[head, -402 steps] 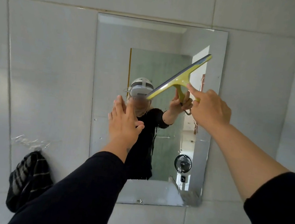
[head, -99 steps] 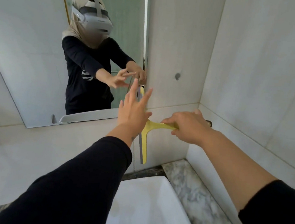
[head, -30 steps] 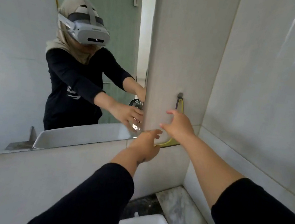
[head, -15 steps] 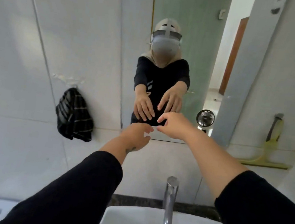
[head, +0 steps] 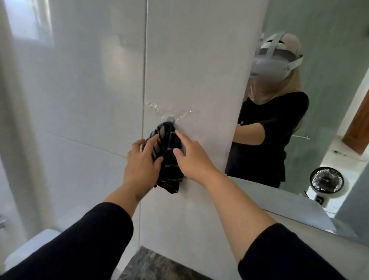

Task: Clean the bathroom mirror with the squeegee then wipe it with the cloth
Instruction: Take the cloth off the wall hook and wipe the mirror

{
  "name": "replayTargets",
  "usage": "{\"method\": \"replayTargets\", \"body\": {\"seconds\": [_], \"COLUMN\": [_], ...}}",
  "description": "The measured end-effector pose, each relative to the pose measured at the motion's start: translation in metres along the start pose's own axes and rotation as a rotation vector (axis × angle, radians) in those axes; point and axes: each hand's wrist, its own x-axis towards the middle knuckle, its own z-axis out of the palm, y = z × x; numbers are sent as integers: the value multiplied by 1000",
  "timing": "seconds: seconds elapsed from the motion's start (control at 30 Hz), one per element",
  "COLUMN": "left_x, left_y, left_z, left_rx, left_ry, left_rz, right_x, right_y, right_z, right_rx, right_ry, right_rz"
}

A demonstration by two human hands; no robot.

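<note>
A black cloth with thin pale stripes (head: 168, 158) hangs from a small clear hook (head: 170, 118) on the white tiled wall, left of the mirror (head: 334, 111). My left hand (head: 141, 165) wraps its fingers around the cloth's left side. My right hand (head: 191, 158) rests on the cloth's right side with thumb and fingers touching the fabric. The squeegee is out of view.
The mirror fills the upper right and reflects a person in black and a small fan (head: 326, 180). A dark marble counter (head: 163, 278) lies below, with a white toilet tank (head: 35, 251) at the lower left.
My view has swung left from the mirror to the wall hook. Both hands moved left and up from in front of the mirror onto the hanging cloth.
</note>
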Motion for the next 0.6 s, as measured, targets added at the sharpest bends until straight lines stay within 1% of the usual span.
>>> {"method": "replayTargets", "body": {"seconds": [0.17,0.37,0.53,0.6], "left_x": [11,8,1,2], "left_y": [-12,-5,31,55], "left_z": [11,11,-16,-28], "left_rx": [-102,-290,-321,-339], "left_ry": [-64,-16,21,14], "left_rz": [-20,30,152,195], "right_x": [24,25,9,2], "right_y": [6,11,-10,-19], "right_z": [22,27,-3,-23], "right_rx": [-1,199,286,355], "right_ry": [35,36,132,139], "right_rz": [-12,-94,-176,-204]}}
